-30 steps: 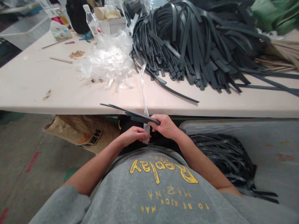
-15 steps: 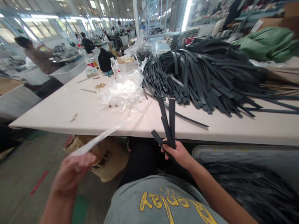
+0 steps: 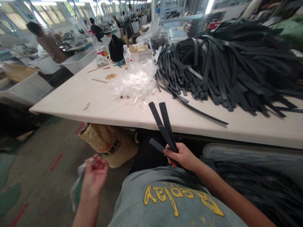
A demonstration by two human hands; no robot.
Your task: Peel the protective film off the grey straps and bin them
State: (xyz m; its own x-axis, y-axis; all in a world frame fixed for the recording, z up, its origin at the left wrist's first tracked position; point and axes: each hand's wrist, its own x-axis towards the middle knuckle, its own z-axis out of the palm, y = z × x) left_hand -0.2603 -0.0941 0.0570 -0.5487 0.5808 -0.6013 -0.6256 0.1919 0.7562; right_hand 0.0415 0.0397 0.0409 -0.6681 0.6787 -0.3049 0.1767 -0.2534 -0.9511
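Observation:
My right hand (image 3: 182,156) grips a few dark grey flat straps (image 3: 163,124) by one end, and their free ends fan upward in front of the table edge. My left hand (image 3: 94,175) is out to my left over the floor, with a crumpled clear plastic strip (image 3: 77,186) hanging from its closed fingers. A large heap of the same dark straps (image 3: 224,63) lies on the pale table (image 3: 78,97). A pile of clear plastic strips (image 3: 136,82) sits beside the heap.
A brown paper sack (image 3: 109,143) stands under the table. A tray of dark straps (image 3: 260,186) is at my right. Bottles (image 3: 127,55), a box (image 3: 142,53), a black bag (image 3: 117,47) and small brass parts (image 3: 110,76) lie far back. People work at distant benches (image 3: 47,41).
My left hand has pulled the clear plastic strip off the straps and swung down to the left over the floor. My right hand has turned the straps upright.

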